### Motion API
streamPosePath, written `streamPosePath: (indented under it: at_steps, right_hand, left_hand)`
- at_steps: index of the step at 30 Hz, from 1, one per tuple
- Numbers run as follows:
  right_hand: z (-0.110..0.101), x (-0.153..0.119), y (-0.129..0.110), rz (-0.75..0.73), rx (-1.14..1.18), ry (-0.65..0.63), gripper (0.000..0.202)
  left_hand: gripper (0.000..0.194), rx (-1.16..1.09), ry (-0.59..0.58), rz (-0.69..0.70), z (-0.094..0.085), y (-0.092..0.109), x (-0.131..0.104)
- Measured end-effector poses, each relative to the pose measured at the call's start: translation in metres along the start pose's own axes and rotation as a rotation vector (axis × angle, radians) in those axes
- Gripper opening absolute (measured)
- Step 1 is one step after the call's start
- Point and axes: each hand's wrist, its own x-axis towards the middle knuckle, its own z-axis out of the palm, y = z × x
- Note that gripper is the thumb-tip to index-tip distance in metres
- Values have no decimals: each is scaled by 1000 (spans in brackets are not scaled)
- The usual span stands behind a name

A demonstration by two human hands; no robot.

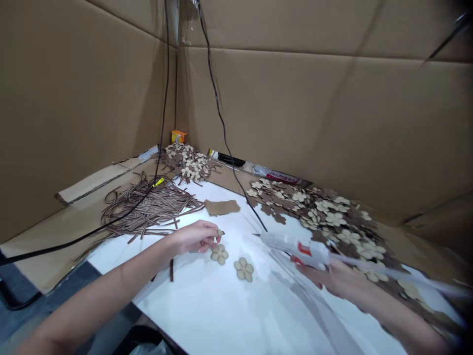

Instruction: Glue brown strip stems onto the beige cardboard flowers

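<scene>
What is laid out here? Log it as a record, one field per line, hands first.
Left hand: pinches a small beige piece
Right hand: holds a white glue gun, nozzle toward the left hand
Between hands: two loose beige flowers on the white tabletop
Left side: tangled brown strips
Right side: heaped beige and brown flowers
Far corner: another heap, orange box behind

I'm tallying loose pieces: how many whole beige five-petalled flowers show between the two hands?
2. One beige five-petalled flower is close to the left hand; another beige flower is farther right, on the white tabletop. The left hand may hide more.
</scene>
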Motion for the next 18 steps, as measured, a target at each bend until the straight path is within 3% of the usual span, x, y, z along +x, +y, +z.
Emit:
streamPosePath:
  at_steps: [5,12,18]
  right_hand:
    - [13,6,25,-211,-93,3,40]
    - [27,29,42,-346,-445,92,49]
    - [25,39,49,-380,-493,92,57]
  left_hand:
    - [29,-53,40,72,0,4,-4]
    - [24,-51,27,97,0,6,-7]
    - [18,17,73,140,5,7,-9]
